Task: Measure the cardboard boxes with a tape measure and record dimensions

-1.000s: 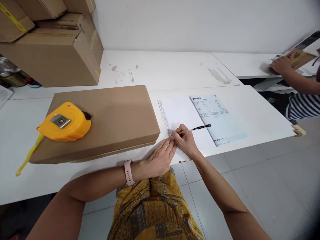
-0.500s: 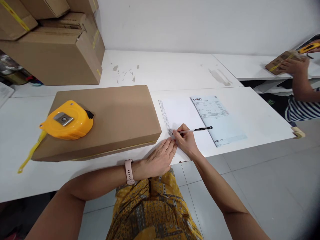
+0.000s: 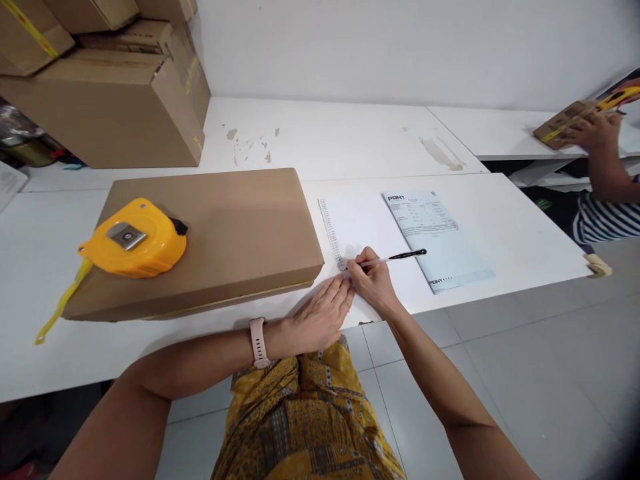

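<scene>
A pen (image 3: 407, 255) is pinched in my right hand (image 3: 373, 277), its tip on the left margin of a white sheet of paper (image 3: 367, 227). Small rows of writing run down that margin. My left hand (image 3: 324, 310) lies flat with fingers stretched out, at the sheet's lower left corner beside my right hand. A pale blue printed form (image 3: 433, 233) overlaps the sheet's right side. To the left is a closed cardboard box (image 3: 235, 223), and a yellow tape measure (image 3: 143, 243) rests on it with its tape end hanging past the box's edge.
Several cardboard boxes (image 3: 115, 110) are stacked at the back left against the wall. The white table (image 3: 530, 240) has peeled patches. At the far right, another person's hands (image 3: 597, 130) hold a small taped box (image 3: 563, 127) and a yellow tool (image 3: 617, 99).
My right hand with the pen stays almost in place, the pen tip a touch lower on the margin. The other person's yellow tool has shifted slightly. The view has moved a little.
</scene>
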`<state>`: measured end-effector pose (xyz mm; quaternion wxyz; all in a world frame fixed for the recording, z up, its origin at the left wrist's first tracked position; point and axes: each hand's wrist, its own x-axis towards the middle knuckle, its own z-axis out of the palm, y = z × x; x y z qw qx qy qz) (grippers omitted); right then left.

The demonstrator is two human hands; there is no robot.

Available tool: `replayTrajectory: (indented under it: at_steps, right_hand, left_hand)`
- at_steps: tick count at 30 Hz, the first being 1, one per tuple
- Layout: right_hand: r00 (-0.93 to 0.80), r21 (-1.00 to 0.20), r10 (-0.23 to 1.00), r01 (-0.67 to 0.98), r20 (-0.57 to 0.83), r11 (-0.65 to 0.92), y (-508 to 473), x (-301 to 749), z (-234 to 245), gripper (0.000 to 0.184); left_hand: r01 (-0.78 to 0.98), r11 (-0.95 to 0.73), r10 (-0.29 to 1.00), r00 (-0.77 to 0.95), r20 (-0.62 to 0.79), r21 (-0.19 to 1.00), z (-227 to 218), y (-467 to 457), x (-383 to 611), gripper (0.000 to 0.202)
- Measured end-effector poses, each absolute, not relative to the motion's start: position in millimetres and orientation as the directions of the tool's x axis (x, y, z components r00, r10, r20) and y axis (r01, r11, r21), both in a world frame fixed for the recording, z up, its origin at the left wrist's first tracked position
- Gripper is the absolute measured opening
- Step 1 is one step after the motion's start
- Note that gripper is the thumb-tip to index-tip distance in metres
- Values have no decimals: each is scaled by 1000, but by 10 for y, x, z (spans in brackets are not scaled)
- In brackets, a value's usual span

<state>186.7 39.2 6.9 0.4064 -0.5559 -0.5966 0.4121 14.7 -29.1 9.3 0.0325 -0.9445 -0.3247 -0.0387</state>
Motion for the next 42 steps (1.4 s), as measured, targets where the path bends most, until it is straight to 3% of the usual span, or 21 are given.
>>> replayTrajectory:
  at_steps: [21,34,39,42]
  right_hand:
    - [-22,-939,999,341,38,43,392,1848,72,25]
    - [-17,-948,998,312,66,68,397,1889,52,23]
    - [-164,-983,986,168,39,67,487,1947,99,24]
    - [-167,-978,986,201,19,53,532,1956,84,26]
  left_hand:
    - [614,-789,611,787,84,-17,88,-288,144,80]
    - [613,-784,603,790,115,-97,77,-290,153,78]
    - [611,-784,599,791,123,-108,109,-297,149,79]
    - [610,-786,602,792,102,-98,116,-295,151,80]
